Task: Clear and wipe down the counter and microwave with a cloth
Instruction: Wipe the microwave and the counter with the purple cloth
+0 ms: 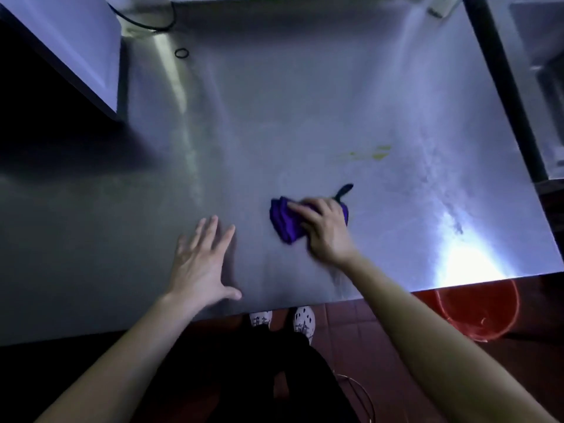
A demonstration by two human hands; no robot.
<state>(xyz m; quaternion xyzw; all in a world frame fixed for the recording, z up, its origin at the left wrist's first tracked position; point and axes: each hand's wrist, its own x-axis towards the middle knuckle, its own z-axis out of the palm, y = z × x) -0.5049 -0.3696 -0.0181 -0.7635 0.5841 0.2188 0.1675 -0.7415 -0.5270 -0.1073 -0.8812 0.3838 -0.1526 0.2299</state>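
A bunched purple cloth (285, 219) lies on the steel counter (274, 117), right of centre and near the front edge. My right hand (325, 230) lies on top of it, fingers pointing left and pressing it to the metal. A dark strip of the cloth sticks out behind the hand. My left hand (203, 264) rests flat on the counter to the cloth's left, fingers spread, holding nothing. A yellowish smear (378, 152) marks the steel beyond the cloth. The white microwave (76, 41) stands at the far left corner.
A small black ring (182, 53) and a black cable (146, 22) lie near the back wall. A red bucket (479, 312) stands on the tiled floor below the counter's right front edge. A dark post (506, 87) borders the counter's right side.
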